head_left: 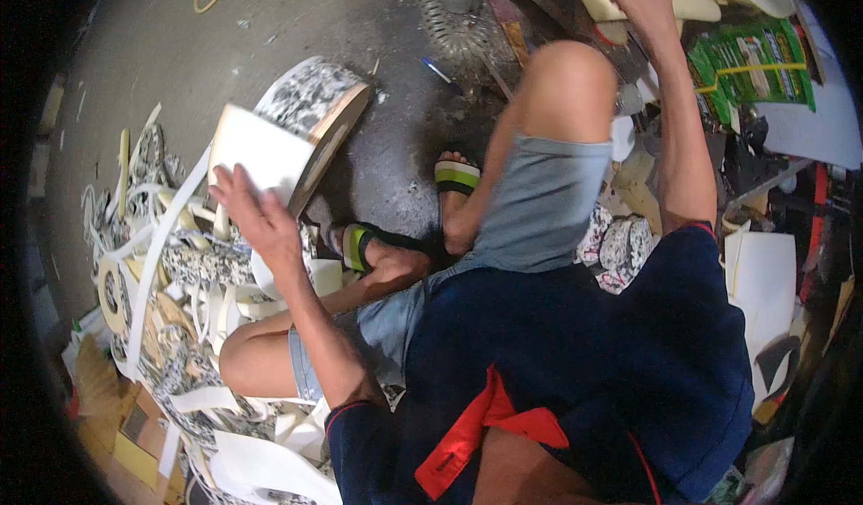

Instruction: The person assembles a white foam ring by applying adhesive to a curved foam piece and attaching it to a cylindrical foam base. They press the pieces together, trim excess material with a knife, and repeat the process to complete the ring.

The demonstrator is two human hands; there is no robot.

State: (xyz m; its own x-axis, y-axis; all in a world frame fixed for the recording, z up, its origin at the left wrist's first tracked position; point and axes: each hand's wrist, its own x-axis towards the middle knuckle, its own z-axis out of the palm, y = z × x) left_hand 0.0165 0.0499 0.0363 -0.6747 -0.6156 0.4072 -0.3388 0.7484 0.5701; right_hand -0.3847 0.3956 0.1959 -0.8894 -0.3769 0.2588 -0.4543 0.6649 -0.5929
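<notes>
On the left, my left hand (258, 220) lies with its fingers apart on a white flat-faced foam piece (262, 153). Fingertips rest on the piece's surface, and the thumb is spread from them. Against this piece leans a curved block of black-and-white speckled foam (310, 90), with a tan inner edge. My right arm stretches up to the far right, where my right hand (640, 0) is over pale yellow foam sheets (692, 4). The top edge of the picture cuts off part of its fingers, so whether it grips a sheet cannot be made out.
Foam strips and speckled offcuts (211, 267) heap up around my left leg. A coiled hose (433, 20) and a blue pen (438, 71) lie on the grey floor ahead. Green packets (755, 65) lie at the right, above a white panel (762, 271).
</notes>
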